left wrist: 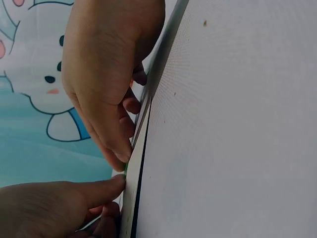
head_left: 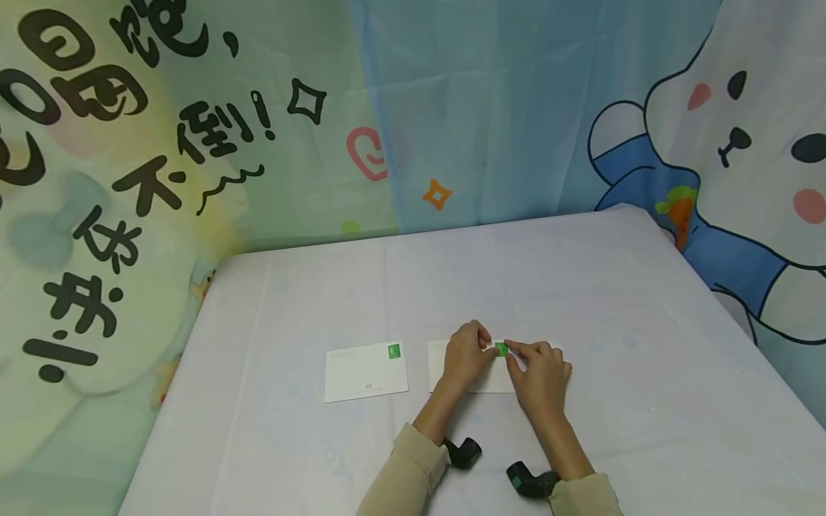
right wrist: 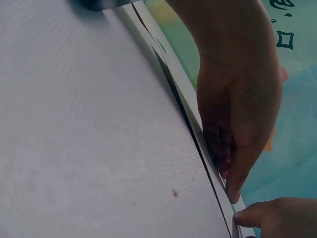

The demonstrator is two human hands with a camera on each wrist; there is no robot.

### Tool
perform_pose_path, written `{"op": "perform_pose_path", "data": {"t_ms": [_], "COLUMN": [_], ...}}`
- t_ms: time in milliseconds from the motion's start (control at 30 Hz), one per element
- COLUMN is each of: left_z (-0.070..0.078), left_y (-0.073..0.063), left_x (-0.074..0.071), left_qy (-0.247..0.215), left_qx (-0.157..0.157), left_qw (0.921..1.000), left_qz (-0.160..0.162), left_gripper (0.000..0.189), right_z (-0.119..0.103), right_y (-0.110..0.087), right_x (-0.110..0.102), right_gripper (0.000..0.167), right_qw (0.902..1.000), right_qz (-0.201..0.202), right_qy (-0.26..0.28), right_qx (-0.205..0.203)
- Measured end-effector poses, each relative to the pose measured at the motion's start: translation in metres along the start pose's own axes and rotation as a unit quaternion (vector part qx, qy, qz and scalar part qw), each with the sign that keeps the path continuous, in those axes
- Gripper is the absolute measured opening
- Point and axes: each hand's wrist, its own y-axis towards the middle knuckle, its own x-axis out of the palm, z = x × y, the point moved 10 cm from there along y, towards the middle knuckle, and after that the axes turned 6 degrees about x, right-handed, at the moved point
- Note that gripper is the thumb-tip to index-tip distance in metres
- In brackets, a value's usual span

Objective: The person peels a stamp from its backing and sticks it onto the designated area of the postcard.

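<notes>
Both hands meet at the upper right corner of a white card (head_left: 493,380) on the table. A small green stamp (head_left: 501,350) lies at that corner. My left hand (head_left: 466,356) pinches the stamp's left side with thumb and forefinger, its other fingers curled in. From the right, my right hand (head_left: 543,373) holds the stamp's opposite edge between forefinger and thumb. In the left wrist view the fingertips nearly meet over the card's edge (left wrist: 131,191), with only a sliver of green showing. The hands cover part of the card.
To the left lies another white card (head_left: 358,376) bearing a green stamp (head_left: 394,351) at its upper right corner and small print near its bottom edge. A white cloth covers the table (head_left: 290,301). Printed curtains (head_left: 490,107) hang behind it.
</notes>
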Motion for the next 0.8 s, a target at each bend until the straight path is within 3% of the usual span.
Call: {"op": "perform_pose_path", "data": {"t_ms": [333, 467, 600, 667, 800], "left_z": [0.002, 0.003, 0.007, 0.008, 0.007], "left_y": [0.001, -0.001, -0.008, -0.014, -0.031], "left_x": [-0.002, -0.003, -0.014, -0.024, -0.042], "left_qy": [-0.029, -0.074, -0.119, -0.099, 0.022], "left_qx": [0.03, 0.046, 0.064, 0.068, 0.061], "left_qw": [0.9981, 0.9941, 0.9899, 0.9927, 0.9978], "left_qz": [-0.044, -0.063, -0.044, -0.018, 0.015], "left_gripper": [0.029, 0.034, 0.034, 0.031, 0.037], "right_z": [-0.003, -0.003, -0.004, -0.006, -0.012], "right_y": [0.001, 0.0, -0.001, -0.002, -0.006], "right_x": [0.002, 0.001, -0.006, -0.01, -0.012], "right_gripper": [0.022, 0.021, 0.019, 0.018, 0.019], "right_qw": [1.0, 0.9999, 0.999, 0.9982, 0.9977], "right_qz": [-0.001, 0.0, 0.024, 0.036, 0.03], "right_qy": [0.001, 0.013, 0.035, 0.043, 0.045], "right_qx": [-0.004, -0.005, -0.011, -0.02, -0.041]}}
